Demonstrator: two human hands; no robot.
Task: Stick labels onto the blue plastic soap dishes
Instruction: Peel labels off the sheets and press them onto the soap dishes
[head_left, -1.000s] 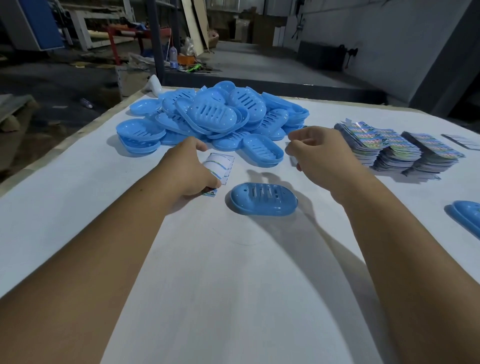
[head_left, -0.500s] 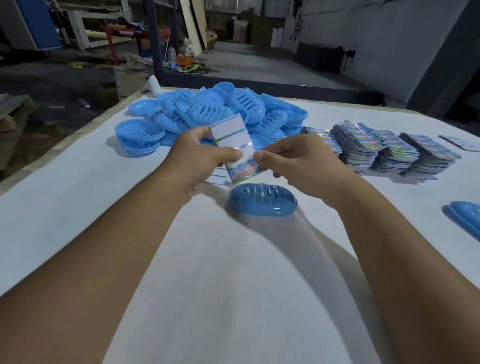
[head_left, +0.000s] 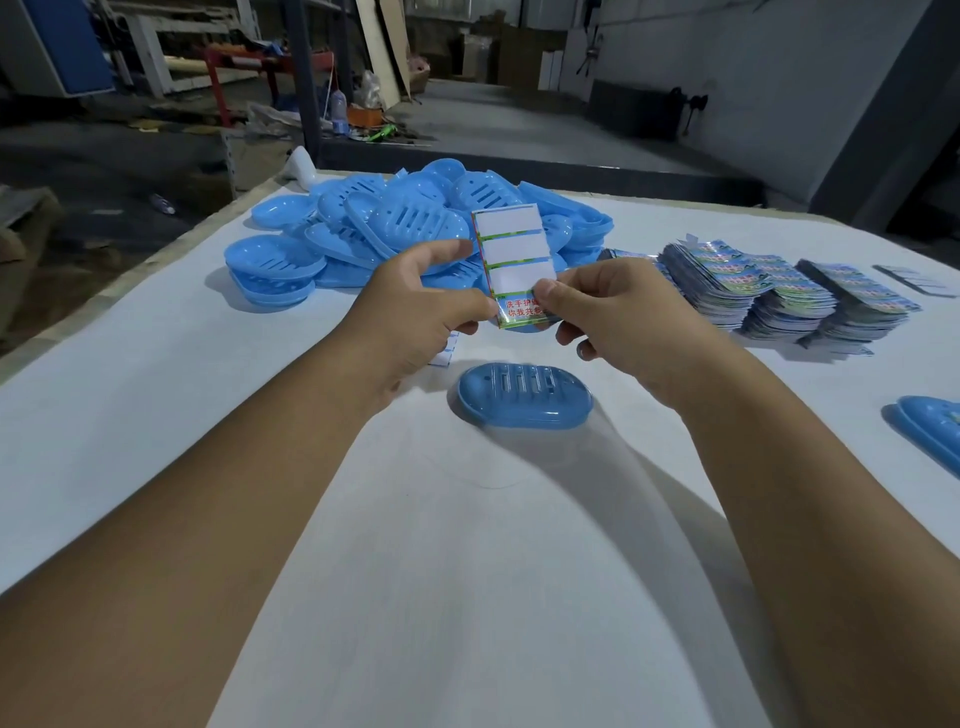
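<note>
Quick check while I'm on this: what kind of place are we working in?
Most likely a small factory or warehouse packing area: a heap of blue soap dishes, stacks of label sheets on a white worktable, with bare concrete floor and racking behind.

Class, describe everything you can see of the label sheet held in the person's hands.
The narrow glossy label sheet is held upright above the single blue plastic soap dish. Three upper panels are blank white; the bottom panel bears a label with red characters. The left hand and right hand pinch its lower edges.
</note>
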